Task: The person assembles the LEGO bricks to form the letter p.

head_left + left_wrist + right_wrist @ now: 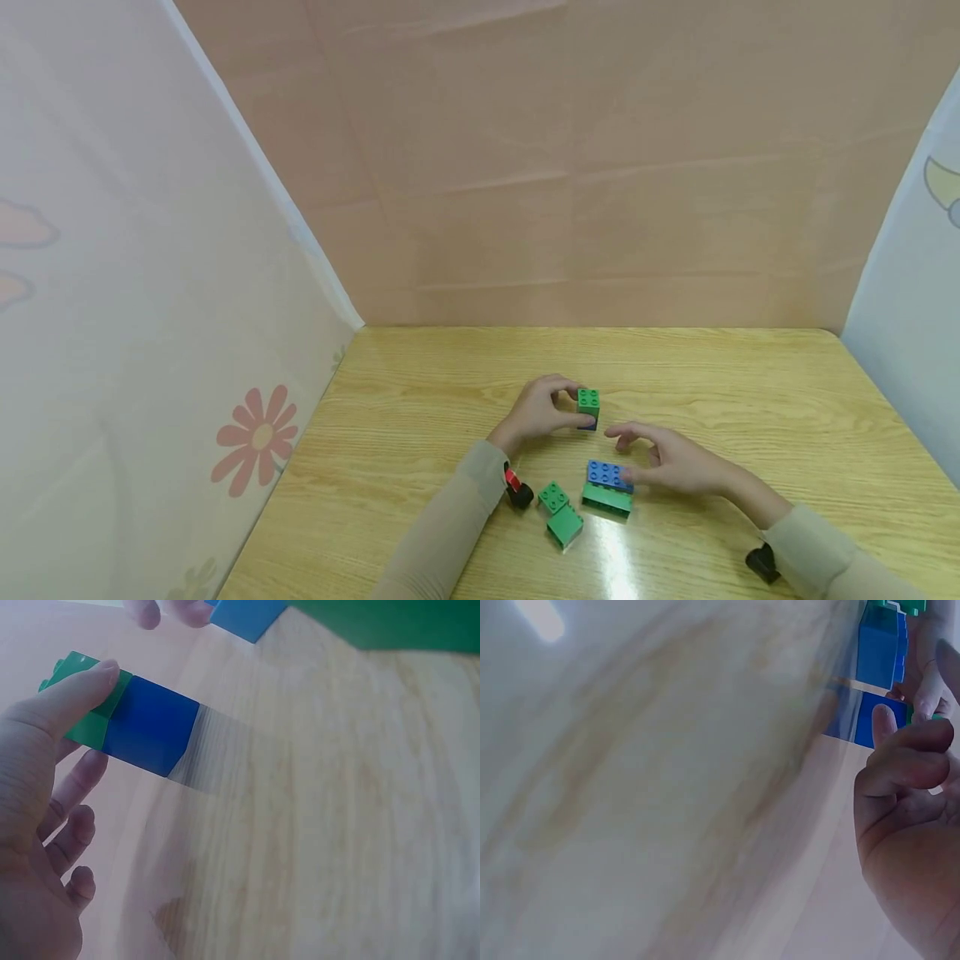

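My left hand [542, 408] pinches a small stack between thumb and fingers: a green toy brick [588, 399] with studs up, on top of a dark blue brick [154, 724]. The stack stands upright, and in the left wrist view the thumb lies across the green part. My right hand [675, 462] is bent loosely to the right of the stack, index finger stretched towards it. Its thumb tip overlaps the right end of a lighter blue eight-stud brick [604, 473] in the head view. Right in front of that brick lies a long green brick [606, 501].
Nearer the person, a small green brick [553, 497] sits studs up beside another green brick [566, 527] tipped over. All are on a wood-grain table [420, 375]. A brown paper-like sheet [600, 167] closes off the back, with pale printed sheets [150, 333] at the sides.
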{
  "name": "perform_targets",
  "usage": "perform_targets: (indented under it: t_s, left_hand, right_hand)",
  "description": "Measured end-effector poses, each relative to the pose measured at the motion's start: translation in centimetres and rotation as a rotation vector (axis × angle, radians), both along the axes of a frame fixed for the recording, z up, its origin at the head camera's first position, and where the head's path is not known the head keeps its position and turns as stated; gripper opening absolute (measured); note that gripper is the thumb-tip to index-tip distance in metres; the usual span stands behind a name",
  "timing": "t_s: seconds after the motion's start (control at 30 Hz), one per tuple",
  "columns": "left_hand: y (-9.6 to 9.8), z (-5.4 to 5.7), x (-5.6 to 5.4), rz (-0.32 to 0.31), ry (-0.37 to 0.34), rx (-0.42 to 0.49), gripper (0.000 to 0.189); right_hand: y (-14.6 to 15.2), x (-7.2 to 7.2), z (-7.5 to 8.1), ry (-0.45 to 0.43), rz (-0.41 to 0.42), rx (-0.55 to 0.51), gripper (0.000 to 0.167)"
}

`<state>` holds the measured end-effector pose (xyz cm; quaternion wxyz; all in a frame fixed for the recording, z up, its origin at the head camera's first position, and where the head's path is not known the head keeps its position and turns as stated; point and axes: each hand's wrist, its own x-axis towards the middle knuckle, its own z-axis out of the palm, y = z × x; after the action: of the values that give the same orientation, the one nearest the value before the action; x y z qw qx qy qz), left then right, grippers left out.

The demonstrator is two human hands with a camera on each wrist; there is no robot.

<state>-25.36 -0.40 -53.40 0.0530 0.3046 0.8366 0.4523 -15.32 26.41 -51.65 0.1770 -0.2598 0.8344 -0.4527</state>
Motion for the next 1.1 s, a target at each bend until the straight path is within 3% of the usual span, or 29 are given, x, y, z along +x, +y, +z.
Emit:
perform_targets:
  t_s: [0.5, 1.1]
  left_hand:
    - [0.0, -0.1, -0.2, -0.008, 0.055, -0.009, 0.029]
    - [0.0, -0.2, -0.1, -0.001, 0.047, -0.008, 0.034]
  right_hand:
    - [0.4, 0.1, -0.1, -0.051, 0.067, 0.006, 0.076]
    - [-0.6, -0.3, -0.2, 0.075, 0.068, 0.107, 0.069]
